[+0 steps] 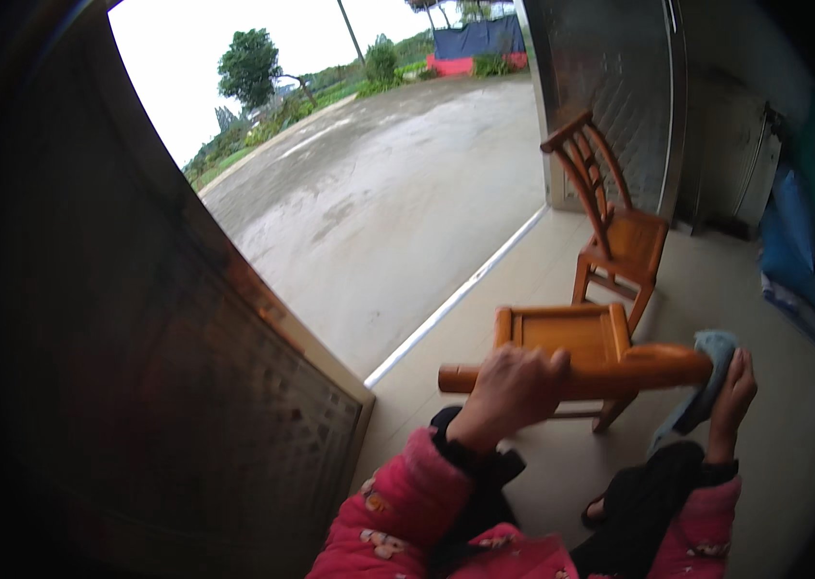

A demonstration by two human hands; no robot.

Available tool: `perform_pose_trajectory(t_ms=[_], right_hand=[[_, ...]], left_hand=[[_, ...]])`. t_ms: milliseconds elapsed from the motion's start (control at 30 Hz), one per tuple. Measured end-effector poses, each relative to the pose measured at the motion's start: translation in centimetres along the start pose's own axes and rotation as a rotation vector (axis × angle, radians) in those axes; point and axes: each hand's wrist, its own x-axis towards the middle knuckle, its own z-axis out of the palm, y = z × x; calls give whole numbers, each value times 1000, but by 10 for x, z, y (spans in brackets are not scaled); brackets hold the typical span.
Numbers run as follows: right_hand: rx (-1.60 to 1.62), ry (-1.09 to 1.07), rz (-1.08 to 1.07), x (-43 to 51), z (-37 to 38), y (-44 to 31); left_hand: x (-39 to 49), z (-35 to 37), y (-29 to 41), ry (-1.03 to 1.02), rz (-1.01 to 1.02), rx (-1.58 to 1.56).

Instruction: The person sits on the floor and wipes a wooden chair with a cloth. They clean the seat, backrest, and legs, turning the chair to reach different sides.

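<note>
A brown wooden chair [568, 336] stands on the tiled floor in front of me, its back turned towards me. My left hand [519, 391] grips the thick top rail [639, 373] of its backrest, left of the middle. In my right hand [735, 394] is a grey-blue cloth [717, 354], pressed against the right end of that rail. One corner of the cloth hangs down below the hand. The rail hides part of the seat and most of the back.
A second wooden chair [624, 239] stands just beyond, near an open metal door [610, 94]. Another dark door leaf [234, 362] is close on my left. A pale threshold strip [458, 295] borders the concrete yard [378, 203]. Blue bags [791, 239] lie along the right side.
</note>
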Motion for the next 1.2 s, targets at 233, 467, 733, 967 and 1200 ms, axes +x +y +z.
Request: perform_pose_trajectory(t_ms=[233,467,733,967,1200], right_hand=[[-29,200,-374,-28,20,-33],[222,58,-94,18,9,-34],[781,83,269,22,13,-23],[1150,195,590,-34,78,20],[1470,-110,1221,-97,85,60]], left_hand=[[0,1,0,97,65,-1],[12,0,12,119,52,120],[10,-2,17,62,19,119],[9,-1,11,84,68,116],[3,-26,2,82,194,-37]])
